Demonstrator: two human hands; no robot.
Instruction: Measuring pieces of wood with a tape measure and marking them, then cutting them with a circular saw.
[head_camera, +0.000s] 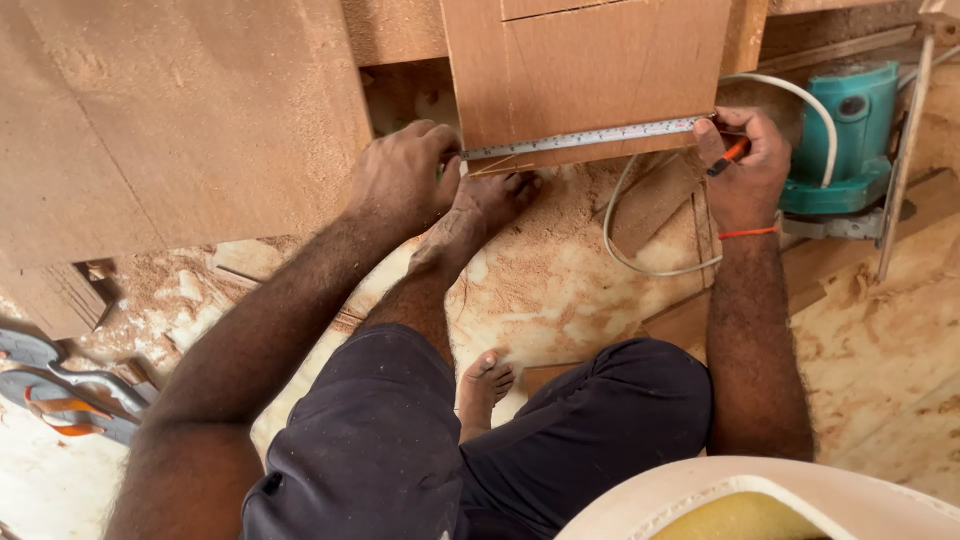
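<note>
Head view, looking down at you seated on a sawdust-covered floor (560, 290). Your left hand (405, 180) is closed around the tape case, pinning it at the left corner of a brown board (590, 70). The tape (585, 138) runs taut along the board's near edge, so its markings sit right against the wood. Your right hand (745, 165) presses the tape's far end down at the right corner while gripping an orange pencil (732, 153) between its fingers, tip near the tape, placed to mark. Your bare foot (480, 205) rests just below the edge, seemingly bracing the board. A teal router (850, 130) sits just right of that hand, its white cord (650, 265) looping over the floor. Sandals (60, 395) lie far left.
</note>
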